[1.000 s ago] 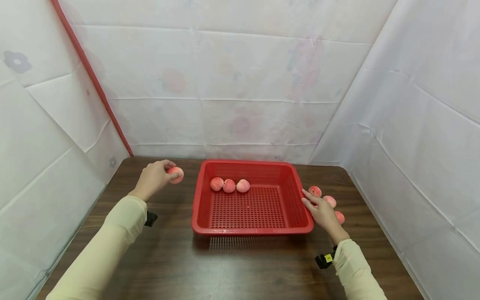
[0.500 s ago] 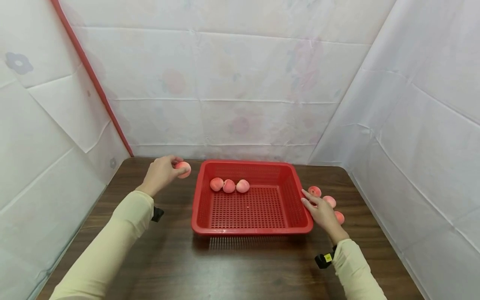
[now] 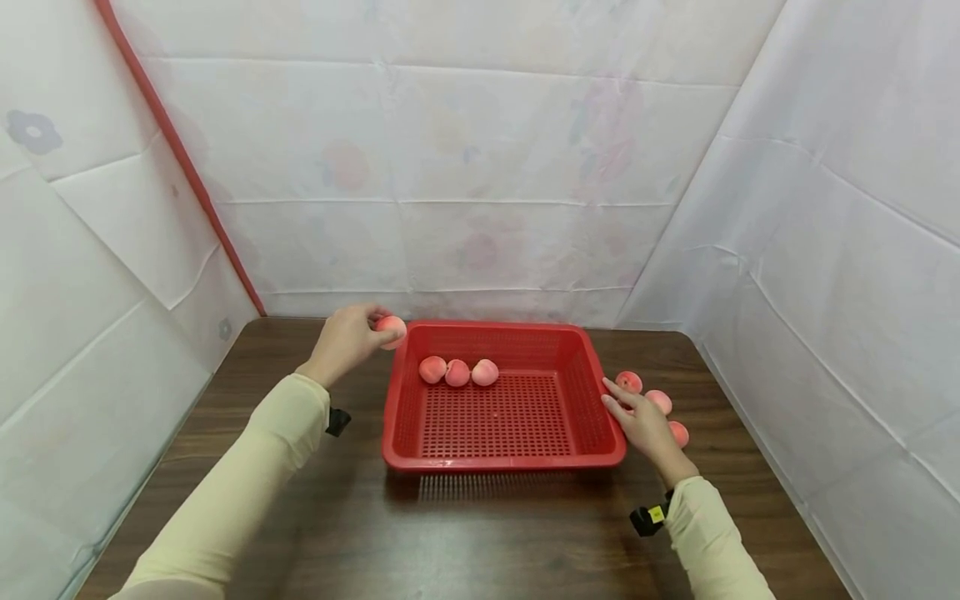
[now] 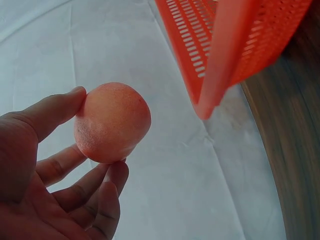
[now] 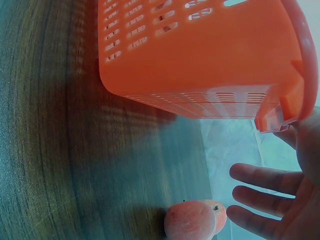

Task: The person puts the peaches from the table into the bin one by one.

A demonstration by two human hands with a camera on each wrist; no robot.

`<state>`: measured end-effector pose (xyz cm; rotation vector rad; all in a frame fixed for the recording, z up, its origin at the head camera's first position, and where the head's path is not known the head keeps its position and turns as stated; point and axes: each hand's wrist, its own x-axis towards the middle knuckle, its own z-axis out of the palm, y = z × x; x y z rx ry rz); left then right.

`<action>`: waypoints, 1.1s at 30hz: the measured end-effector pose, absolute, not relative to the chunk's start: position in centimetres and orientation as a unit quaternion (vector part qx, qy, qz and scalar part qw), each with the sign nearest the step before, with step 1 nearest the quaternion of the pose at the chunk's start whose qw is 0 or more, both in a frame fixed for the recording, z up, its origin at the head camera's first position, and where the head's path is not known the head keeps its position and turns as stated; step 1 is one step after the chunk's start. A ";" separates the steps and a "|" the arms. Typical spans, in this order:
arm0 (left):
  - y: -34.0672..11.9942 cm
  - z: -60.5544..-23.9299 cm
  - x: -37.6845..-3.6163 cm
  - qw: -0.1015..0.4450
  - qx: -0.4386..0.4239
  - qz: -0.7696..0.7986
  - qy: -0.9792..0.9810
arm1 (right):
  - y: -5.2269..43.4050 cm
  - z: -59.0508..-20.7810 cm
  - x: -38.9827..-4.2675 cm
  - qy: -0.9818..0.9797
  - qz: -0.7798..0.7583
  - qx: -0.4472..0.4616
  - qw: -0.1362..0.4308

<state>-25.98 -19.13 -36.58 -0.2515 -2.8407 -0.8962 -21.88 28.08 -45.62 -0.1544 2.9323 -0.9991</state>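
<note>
My left hand (image 3: 348, 340) pinches a pink peach (image 3: 392, 330) (image 4: 112, 122) between thumb and fingertips, just outside the far left corner of the red perforated basket (image 3: 397, 400). Three peaches (image 3: 457, 372) lie in a row inside the basket near its back wall. My right hand (image 3: 645, 425) rests with straight fingers against the basket's right rim (image 5: 300, 65). Three more peaches (image 3: 658, 402) lie on the table right beside that hand, one of them partly hidden by it; the right wrist view shows two of these peaches (image 5: 192, 222) next to my fingers (image 5: 260, 197).
The dark wooden table (image 3: 480, 533) is walled by white sheeting on the left, back and right. A red strip (image 3: 180, 158) runs diagonally down the left wall. Bare tabletop lies in front of the basket and to its left.
My left hand has carried the peach right and away from me, from the open table to the basket's far left corner. The right hand has stayed at the right rim.
</note>
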 end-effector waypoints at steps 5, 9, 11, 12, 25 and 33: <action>-18.2 -36.5 -26.3 0.078 -0.094 -0.304 -0.945 | 28.1 -45.6 -21.9 0.943 -0.329 -0.046 0.021; -17.5 -36.2 -26.4 0.071 -0.099 -0.307 -0.944 | 28.1 -45.7 -21.9 0.943 -0.328 -0.045 0.025; -17.0 -36.0 -26.4 0.070 -0.103 -0.307 -0.944 | 28.1 -45.7 -21.9 0.943 -0.328 -0.044 0.023; -16.8 -35.9 -26.5 0.072 -0.105 -0.306 -0.943 | 28.1 -45.6 -21.9 0.944 -0.326 -0.047 0.022; -14.2 -35.8 -27.1 0.085 -0.129 -0.313 -0.937 | 28.1 -45.6 -21.8 0.944 -0.326 -0.046 0.023; -12.6 -36.0 -27.3 0.101 -0.153 -0.313 -0.932 | 28.0 -45.5 -21.8 0.944 -0.325 -0.046 0.022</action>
